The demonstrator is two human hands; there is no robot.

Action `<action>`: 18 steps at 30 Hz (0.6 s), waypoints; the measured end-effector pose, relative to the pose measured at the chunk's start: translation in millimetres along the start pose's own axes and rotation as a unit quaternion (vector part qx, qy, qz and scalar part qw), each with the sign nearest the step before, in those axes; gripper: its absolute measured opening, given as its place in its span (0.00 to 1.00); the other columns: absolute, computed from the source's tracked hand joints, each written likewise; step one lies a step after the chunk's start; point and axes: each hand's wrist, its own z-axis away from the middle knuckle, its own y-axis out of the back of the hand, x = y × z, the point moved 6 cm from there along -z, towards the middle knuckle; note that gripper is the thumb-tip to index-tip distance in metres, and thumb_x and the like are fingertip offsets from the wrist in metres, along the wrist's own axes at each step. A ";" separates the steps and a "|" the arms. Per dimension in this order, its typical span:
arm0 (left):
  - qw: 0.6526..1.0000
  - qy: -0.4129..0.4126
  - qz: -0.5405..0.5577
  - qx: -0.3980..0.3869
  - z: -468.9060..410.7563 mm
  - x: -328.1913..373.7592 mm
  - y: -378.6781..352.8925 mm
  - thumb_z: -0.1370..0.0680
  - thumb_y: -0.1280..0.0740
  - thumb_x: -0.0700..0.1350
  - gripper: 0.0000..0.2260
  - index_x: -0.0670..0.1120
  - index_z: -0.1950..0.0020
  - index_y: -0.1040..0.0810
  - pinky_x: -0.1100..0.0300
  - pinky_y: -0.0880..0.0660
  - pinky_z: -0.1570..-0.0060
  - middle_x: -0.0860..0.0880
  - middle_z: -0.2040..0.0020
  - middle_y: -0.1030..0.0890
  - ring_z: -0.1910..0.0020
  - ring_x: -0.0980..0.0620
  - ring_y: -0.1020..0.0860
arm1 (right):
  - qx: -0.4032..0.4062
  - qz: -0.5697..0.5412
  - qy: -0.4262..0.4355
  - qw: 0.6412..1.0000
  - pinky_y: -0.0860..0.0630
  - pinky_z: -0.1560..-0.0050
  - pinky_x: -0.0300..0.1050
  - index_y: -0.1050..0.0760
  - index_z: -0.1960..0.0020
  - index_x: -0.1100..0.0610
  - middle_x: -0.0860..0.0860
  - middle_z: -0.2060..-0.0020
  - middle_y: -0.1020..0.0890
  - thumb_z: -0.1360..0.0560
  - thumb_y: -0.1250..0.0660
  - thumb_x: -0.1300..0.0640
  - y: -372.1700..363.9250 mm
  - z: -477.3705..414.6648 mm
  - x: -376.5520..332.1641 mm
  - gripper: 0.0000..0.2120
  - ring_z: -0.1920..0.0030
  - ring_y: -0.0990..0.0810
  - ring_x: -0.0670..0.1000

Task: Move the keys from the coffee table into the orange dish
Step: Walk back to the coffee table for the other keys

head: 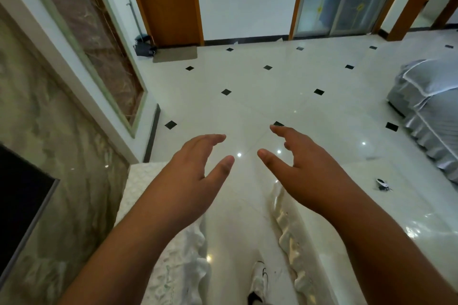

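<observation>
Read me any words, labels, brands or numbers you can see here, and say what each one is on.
No text in this view can be read.
On the keys lying on the coffee table: any marking is too small to read.
On the shoe at the bottom edge: a dark mark, too blurred to read.
</observation>
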 end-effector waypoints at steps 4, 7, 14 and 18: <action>1.000 -0.002 -0.021 0.008 -77.5 13.8 -0.6 0.24 0.45 0.66 0.23 0.66 0.29 0.39 0.63 0.36 0.44 0.65 0.29 0.37 0.40 0.66 0.37 | 0.007 -0.017 0.019 1.000 0.35 0.44 0.41 0.42 0.25 0.38 0.42 0.28 0.33 0.26 0.41 0.32 25.6 -83.3 10.4 0.31 0.36 0.29 0.44; 0.999 -0.008 -0.024 0.027 -126.1 19.9 -1.8 0.23 0.45 0.66 0.23 0.67 0.29 0.39 0.69 0.38 0.47 0.67 0.30 0.37 0.39 0.68 0.38 | 0.006 -0.014 0.025 1.000 0.35 0.44 0.40 0.42 0.25 0.38 0.42 0.29 0.32 0.26 0.41 0.32 39.7 -133.7 18.0 0.31 0.34 0.29 0.45; 0.999 0.005 -0.014 0.031 -202.5 15.8 -7.0 0.24 0.44 0.66 0.22 0.68 0.30 0.39 0.74 0.39 0.55 0.71 0.37 0.39 0.44 0.69 0.35 | -0.018 -0.016 0.016 1.000 0.36 0.48 0.39 0.42 0.26 0.38 0.40 0.29 0.33 0.26 0.41 0.32 55.7 -205.3 36.0 0.31 0.43 0.29 0.41; 1.000 -0.018 -0.006 0.019 -251.6 16.0 -11.8 0.24 0.44 0.67 0.21 0.69 0.30 0.39 0.74 0.38 0.56 0.71 0.35 0.38 0.45 0.72 0.34 | 0.016 0.009 -0.012 1.000 0.35 0.49 0.41 0.41 0.26 0.38 0.43 0.28 0.33 0.26 0.41 0.32 71.5 -251.3 49.2 0.31 0.55 0.29 0.38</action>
